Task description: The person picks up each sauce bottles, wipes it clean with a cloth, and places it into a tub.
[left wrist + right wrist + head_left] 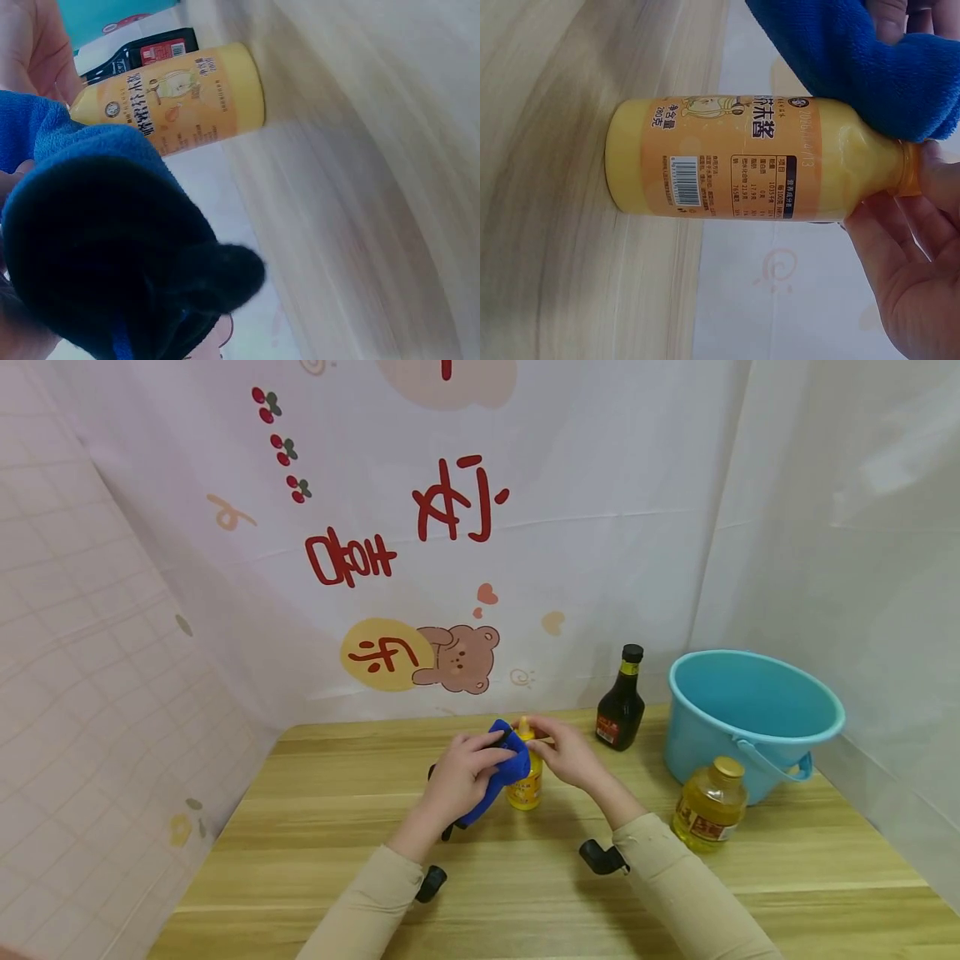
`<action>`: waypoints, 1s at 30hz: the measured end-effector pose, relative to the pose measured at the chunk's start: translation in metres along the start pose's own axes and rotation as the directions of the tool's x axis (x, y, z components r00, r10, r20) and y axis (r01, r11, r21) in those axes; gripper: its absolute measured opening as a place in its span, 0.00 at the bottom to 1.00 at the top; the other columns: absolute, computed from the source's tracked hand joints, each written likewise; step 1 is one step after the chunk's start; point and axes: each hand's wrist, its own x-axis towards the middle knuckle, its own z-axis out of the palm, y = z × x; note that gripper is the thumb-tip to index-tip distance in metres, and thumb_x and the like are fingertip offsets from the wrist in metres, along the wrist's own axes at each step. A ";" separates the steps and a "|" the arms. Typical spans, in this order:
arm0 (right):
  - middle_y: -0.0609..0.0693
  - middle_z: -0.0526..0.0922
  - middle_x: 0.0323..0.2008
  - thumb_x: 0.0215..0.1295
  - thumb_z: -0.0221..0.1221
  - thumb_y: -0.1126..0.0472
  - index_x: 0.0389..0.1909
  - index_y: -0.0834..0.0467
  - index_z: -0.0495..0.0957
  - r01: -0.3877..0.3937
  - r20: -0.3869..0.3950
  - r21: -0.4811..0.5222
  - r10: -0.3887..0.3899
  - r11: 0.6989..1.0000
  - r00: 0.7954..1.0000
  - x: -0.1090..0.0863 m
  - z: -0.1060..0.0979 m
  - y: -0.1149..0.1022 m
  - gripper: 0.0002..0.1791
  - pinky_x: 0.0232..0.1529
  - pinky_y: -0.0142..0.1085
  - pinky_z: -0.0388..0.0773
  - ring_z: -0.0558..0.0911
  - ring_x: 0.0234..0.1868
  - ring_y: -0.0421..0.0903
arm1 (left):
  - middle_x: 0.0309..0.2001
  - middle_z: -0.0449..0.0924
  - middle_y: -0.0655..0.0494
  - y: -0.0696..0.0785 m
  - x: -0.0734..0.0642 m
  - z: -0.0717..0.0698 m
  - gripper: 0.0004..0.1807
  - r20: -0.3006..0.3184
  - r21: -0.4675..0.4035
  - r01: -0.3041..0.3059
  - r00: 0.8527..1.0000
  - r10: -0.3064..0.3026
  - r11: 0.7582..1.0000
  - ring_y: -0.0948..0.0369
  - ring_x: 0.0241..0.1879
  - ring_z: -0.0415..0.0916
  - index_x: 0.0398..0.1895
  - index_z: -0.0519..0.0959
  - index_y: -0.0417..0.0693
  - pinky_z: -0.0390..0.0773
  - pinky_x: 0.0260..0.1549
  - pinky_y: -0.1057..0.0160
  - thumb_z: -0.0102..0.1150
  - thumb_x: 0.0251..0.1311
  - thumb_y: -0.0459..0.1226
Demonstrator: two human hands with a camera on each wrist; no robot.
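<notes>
My left hand [459,777] grips a blue plush cloth [513,767], bunched up and pressed to the upper side of a yellow squeeze bottle [525,789]. Dark parts of the cloth hang below that hand and fill much of the left wrist view. The bottle is upright on the table, its label and barcode facing the right wrist camera. With thumb and fingers, my right hand [566,753] holds the bottle at its neck, just under the pointed cap [523,727]. Part of the bottle's shoulder is hidden by the cloth [855,60].
A dark sauce bottle [621,703] with a black cap stands behind and to the right. Further right are a light blue bucket [678,735] with a handle and, in front of it, a jar of yellow oil [711,806]. A printed white sheet [600,568] hangs behind the wooden table [315,827].
</notes>
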 end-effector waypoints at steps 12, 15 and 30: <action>0.56 0.82 0.53 0.71 0.56 0.69 0.58 0.61 0.78 0.017 0.007 0.008 -0.017 1.000 1.000 0.002 0.001 0.003 0.16 0.51 0.50 0.80 0.81 0.53 0.54 | 0.58 0.80 0.50 -0.002 -0.008 -0.001 0.16 0.077 0.038 -0.024 0.997 0.021 0.999 0.48 0.54 0.75 0.47 0.88 0.55 0.77 0.53 0.50 0.66 0.60 0.28; 0.57 0.81 0.53 0.71 0.55 0.69 0.58 0.61 0.78 0.019 0.010 0.012 -0.020 1.000 1.000 0.001 0.001 0.002 0.16 0.51 0.50 0.80 0.81 0.53 0.54 | 0.58 0.80 0.50 -0.003 -0.010 -0.002 0.16 0.087 0.026 -0.025 0.996 0.023 0.999 0.47 0.54 0.75 0.46 0.88 0.55 0.77 0.52 0.50 0.66 0.59 0.27; 0.58 0.80 0.56 0.70 0.56 0.71 0.61 0.65 0.76 0.036 0.003 0.024 -0.036 0.999 0.999 -0.001 0.000 -0.001 0.19 0.51 0.50 0.80 0.80 0.53 0.56 | 0.58 0.80 0.50 -0.007 -0.020 0.000 0.16 0.079 -0.011 -0.012 0.997 0.013 1.000 0.47 0.55 0.75 0.46 0.88 0.53 0.78 0.52 0.50 0.66 0.58 0.25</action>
